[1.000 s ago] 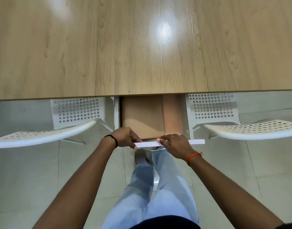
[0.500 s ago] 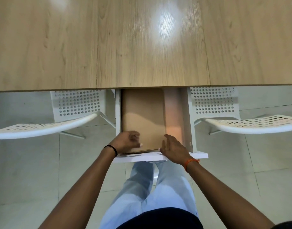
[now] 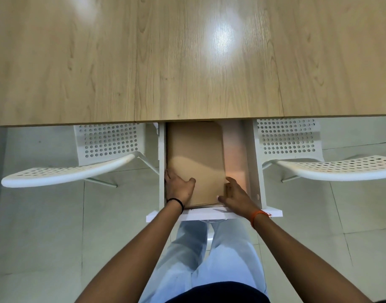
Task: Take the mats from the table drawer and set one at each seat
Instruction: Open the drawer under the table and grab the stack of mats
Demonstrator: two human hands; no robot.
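- The left hand point(image 3: 179, 187) lies flat and spread on the near left part of the tan mats point(image 3: 195, 154), fingers reaching to their left edge beside the drawer wall; it presses rather than grips.
- The right hand point(image 3: 234, 194) is part curled at the near right corner of the mats, fingertips against the side edge; whether it has got under them I cannot tell.
- The mats lie as a stack in the left part of the open white drawer point(image 3: 252, 162), their far end under the table point(image 3: 187, 62) edge.
- Risk: a thin, flat stack gives little purchase, so fingers may lift only the top mat or let the pile fan and slip.
- Risk: lifting steeply could catch the far end on the table's underside.
- Risk: the left fingers have little room against the drawer wall.
- The white chairs point(image 3: 78, 171) to either side stand well apart.
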